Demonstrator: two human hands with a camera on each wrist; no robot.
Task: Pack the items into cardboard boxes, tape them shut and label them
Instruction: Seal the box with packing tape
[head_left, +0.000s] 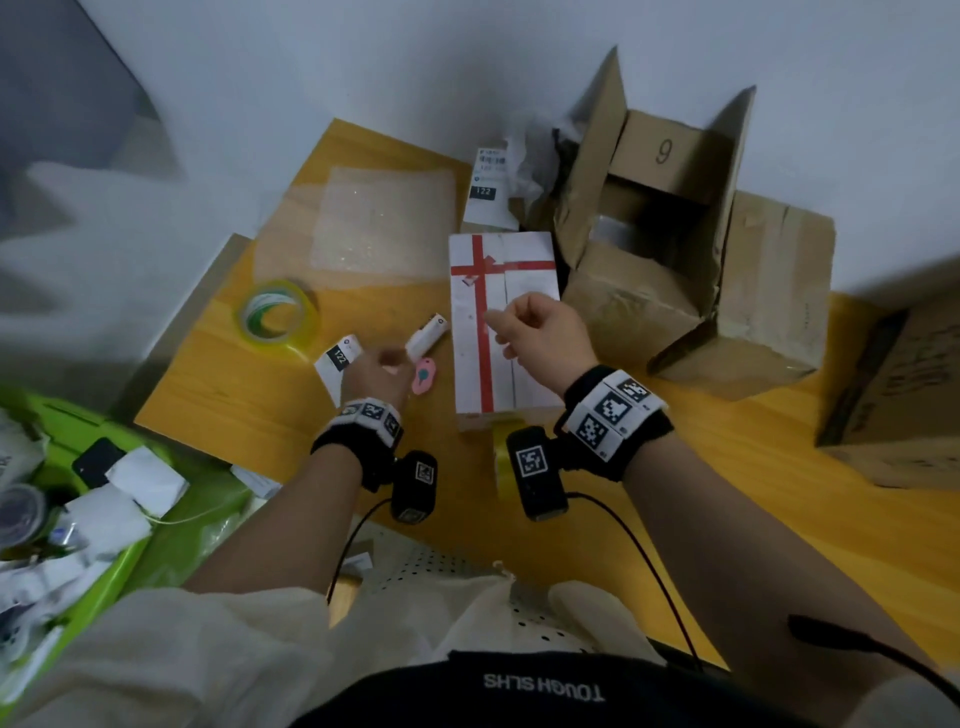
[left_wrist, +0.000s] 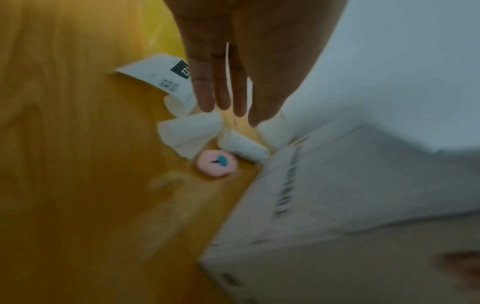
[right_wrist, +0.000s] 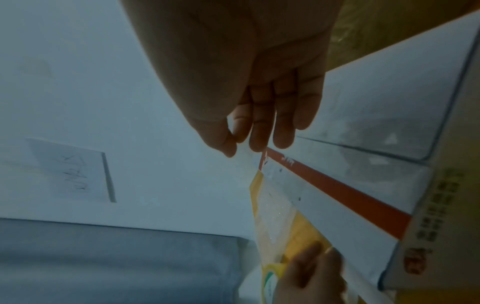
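Left hand (head_left: 375, 376) flat over label (head_left: 336, 358); right hand (head_left: 540, 332) seemingly pinching red tape (head_left: 484, 332).

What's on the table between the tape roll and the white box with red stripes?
Head view: between the tape roll and the white box lie a rolled white label and a pink cutter.

Left hand (head_left: 375, 375) at about 10 o'clock from the right, palm down, fingers (left_wrist: 207, 90) straight and close together, pointing toward 12 o'clock. Right hand (head_left: 540, 332) raised, fingers loosely curled, thumb and fingertips (right_wrist: 257, 142) drawn near each other, pointing toward 10 o'clock. Both forearms bare, each wrist banded.
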